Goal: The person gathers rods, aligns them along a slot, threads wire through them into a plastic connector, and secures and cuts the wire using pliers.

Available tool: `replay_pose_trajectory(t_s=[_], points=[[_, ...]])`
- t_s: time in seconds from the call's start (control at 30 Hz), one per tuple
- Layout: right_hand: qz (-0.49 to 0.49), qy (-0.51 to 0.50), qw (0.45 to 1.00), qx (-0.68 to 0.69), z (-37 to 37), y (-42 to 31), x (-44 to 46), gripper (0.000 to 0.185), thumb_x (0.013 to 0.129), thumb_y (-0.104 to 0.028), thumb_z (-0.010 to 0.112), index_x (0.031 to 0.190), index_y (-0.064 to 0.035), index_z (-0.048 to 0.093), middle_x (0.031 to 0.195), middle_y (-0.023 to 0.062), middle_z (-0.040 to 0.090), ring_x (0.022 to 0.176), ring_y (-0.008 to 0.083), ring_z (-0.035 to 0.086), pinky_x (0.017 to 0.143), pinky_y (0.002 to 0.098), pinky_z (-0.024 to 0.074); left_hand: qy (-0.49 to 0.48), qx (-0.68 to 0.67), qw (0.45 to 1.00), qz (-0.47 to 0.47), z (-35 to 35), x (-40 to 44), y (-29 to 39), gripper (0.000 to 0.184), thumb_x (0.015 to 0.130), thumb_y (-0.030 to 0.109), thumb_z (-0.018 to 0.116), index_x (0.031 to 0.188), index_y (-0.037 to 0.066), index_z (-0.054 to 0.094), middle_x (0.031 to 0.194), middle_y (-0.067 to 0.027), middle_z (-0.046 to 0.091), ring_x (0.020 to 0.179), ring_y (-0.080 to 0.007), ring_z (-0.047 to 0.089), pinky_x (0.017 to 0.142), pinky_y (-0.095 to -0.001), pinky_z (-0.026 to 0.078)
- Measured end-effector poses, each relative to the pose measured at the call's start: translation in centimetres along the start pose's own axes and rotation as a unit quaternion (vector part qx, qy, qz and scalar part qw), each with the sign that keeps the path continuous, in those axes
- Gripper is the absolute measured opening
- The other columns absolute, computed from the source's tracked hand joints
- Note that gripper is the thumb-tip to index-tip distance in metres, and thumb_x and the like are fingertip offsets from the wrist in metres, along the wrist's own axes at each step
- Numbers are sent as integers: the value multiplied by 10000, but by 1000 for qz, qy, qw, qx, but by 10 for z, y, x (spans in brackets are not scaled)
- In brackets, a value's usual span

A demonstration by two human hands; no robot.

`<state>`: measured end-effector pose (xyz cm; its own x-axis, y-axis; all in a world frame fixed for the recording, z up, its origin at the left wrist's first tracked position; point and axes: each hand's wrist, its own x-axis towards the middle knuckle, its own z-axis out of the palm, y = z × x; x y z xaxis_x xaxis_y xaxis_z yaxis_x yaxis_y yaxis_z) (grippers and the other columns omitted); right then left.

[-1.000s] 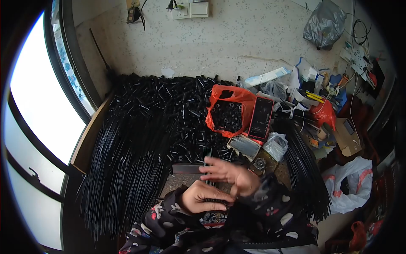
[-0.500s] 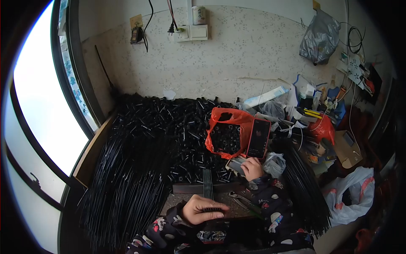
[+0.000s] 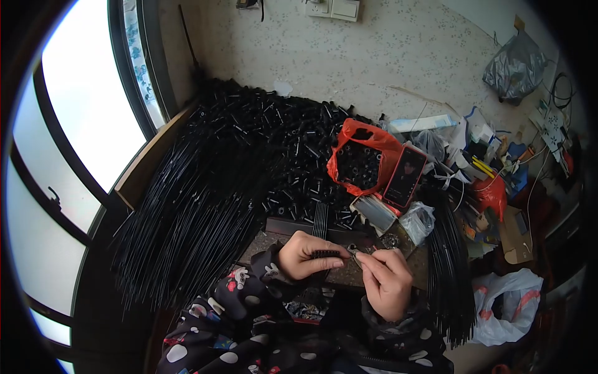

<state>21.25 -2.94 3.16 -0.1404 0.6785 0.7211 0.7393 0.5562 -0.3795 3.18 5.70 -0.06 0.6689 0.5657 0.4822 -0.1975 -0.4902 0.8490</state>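
My left hand [image 3: 313, 254] is closed around a flat row of thin black rods [image 3: 320, 218], which stick out past it towards the back. Dark ridged ends of the row show between its thumb and fingers. Close beside it, my right hand [image 3: 387, 282] is pinched at the fingertips, right by the left fingertips. What it pinches is too small to make out. Behind the right hand lies a small open box [image 3: 375, 214] of thin greyish strips.
Short black tubular pieces [image 3: 280, 134] are heaped along the wall. Long black rods lie in bundles at left [image 3: 193, 249] and right [image 3: 447, 274]. A red plastic bag [image 3: 355, 185] holds dark ring-like parts, with a phone [image 3: 405, 176] leaning beside it. A white bag [image 3: 514, 315] sits lower right.
My right hand has left the box of strips and come down to the left hand's fingertips, now pinched. My left hand keeps the rods. The whole view has tilted downward.
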Motion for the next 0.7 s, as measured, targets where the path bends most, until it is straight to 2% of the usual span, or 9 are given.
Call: replay_pose_trajectory(t_s=[0.27,0.4,0.5,0.53,0.63,0.7], points=[[-23,-31,999,30,-3,-5,0,261,633,92,621,873,-6,645,733,83,543,661,227,521,568,296,437,-5,21,1000,11,3,-4,4,216,788,114,641,966,-8,625,848,-134,654,781,-189,651,679,-242,506],[-100,-55,993,-29,-11,2,9,262,622,90,632,864,-12,649,734,78,547,658,225,520,562,296,435,1,55,998,23,7,-3,8,226,771,96,654,960,-23,618,815,-146,649,757,-230,648,671,-269,502],[-138,-113,984,-1,-18,5,15,309,593,67,634,888,-26,649,748,50,543,659,214,518,569,297,442,-6,73,996,52,9,-4,5,266,774,170,660,982,9,622,833,-151,645,759,-239,647,654,-270,506],[-140,-115,983,1,-19,4,16,309,593,67,634,888,-26,649,748,50,543,659,214,518,569,297,442,-3,73,996,51,10,-4,5,266,774,170,660,982,9,622,833,-151,645,759,-239,647,654,-270,506],[-52,-121,988,78,-19,3,17,318,590,80,637,892,-21,647,749,54,544,663,217,520,575,298,444,-22,68,997,43,13,-3,10,283,771,190,662,985,11,620,828,-161,638,758,-267,639,641,-286,501],[-82,-127,986,74,-19,5,20,311,602,81,637,895,-20,645,760,58,547,673,222,524,583,298,445,-26,66,997,39,11,-5,7,281,770,184,663,979,3,618,842,-160,637,759,-269,636,647,-289,501]])
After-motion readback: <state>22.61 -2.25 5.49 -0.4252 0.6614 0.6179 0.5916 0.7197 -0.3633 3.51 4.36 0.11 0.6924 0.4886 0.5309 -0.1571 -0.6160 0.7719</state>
